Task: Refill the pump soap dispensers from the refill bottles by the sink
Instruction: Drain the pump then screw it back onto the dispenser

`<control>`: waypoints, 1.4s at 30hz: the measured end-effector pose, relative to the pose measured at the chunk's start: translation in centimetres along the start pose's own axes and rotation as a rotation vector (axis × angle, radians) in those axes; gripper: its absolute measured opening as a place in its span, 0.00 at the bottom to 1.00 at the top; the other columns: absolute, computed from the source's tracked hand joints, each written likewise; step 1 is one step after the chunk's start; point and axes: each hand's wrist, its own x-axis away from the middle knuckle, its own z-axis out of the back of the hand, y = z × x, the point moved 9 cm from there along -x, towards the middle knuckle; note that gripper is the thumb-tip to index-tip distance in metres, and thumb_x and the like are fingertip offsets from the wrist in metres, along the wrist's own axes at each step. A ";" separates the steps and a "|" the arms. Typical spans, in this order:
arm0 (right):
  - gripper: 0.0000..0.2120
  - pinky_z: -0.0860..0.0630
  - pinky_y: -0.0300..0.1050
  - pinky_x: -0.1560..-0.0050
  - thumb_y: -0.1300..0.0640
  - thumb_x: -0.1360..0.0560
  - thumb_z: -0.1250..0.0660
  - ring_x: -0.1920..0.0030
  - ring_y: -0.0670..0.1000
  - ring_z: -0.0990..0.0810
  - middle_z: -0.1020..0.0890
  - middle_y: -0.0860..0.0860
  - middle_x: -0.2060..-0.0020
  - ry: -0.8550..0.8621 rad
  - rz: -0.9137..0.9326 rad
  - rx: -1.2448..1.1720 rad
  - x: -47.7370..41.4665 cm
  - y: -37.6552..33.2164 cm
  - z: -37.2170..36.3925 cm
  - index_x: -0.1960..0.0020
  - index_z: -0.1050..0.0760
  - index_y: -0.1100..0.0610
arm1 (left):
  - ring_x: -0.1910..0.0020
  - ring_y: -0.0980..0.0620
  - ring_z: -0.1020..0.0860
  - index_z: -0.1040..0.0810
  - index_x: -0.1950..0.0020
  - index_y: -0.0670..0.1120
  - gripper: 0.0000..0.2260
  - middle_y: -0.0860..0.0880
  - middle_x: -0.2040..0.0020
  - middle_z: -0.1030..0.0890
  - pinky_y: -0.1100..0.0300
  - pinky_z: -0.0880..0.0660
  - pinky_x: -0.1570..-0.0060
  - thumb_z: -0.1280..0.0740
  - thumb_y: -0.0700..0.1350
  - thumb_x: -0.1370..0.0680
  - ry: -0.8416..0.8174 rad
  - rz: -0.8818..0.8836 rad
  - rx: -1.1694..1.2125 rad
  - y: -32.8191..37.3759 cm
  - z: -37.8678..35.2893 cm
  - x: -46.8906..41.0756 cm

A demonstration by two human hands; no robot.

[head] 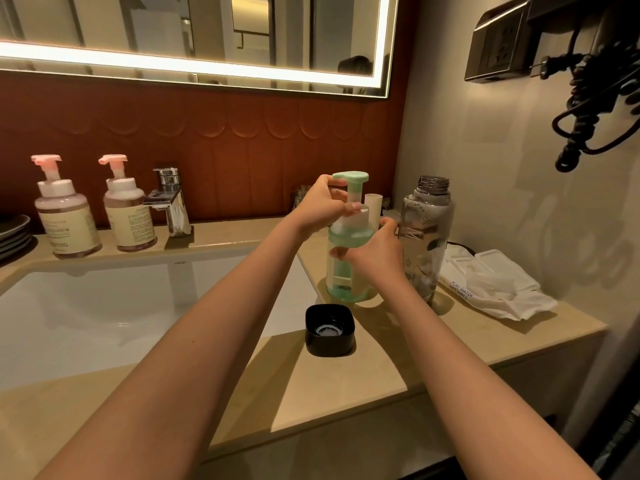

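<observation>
1. The translucent green plastic pump soap dispenser [341,287] stood upright on the beige stone counter [346,375], just right of the white sink basin [138,306]. Its long axis was vertical, with pump and bottle in one line.
2. My left hand [322,206] sat high on it, the fingers curled round the mint-green pump head [349,175] and the white collar below it, the thumb lying across the collar's front.
3. My right hand [375,252] sat lower, fingers and thumb wrapped round the bottle's middle from the right side.
4. So the dispenser stood between my two hands and touched both. The left was nearer the pump, the right nearer the base.
5. I judged that the coming turn would run about that vertical axis, with the left hand twisting the collar against the right hand's hold.
6. Whether the collar was seated or loose I could not tell — my fingers covered the joint.
7. The tall clear plastic refill bottle [427,230] stood uncapped just beside my right hand, on its right.
8. Its square black cap [329,329] lay upturned on the counter, nearer me than the dispenser.
9. Two pink-pumped dispensers [64,216] [126,209] stood well apart from all this — at the sink's far left.
</observation>
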 end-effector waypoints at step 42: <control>0.42 0.27 0.51 0.41 0.54 0.32 0.24 0.36 0.56 0.28 0.28 0.54 0.36 -0.029 -0.030 -0.028 0.3 -0.2 -0.4 0.28 0.47 0.57 | 0.45 0.50 0.25 0.49 0.24 0.42 0.41 0.48 0.48 0.23 0.55 0.30 0.43 0.27 0.40 0.29 -0.034 0.005 -0.262 1.0 0.2 -0.6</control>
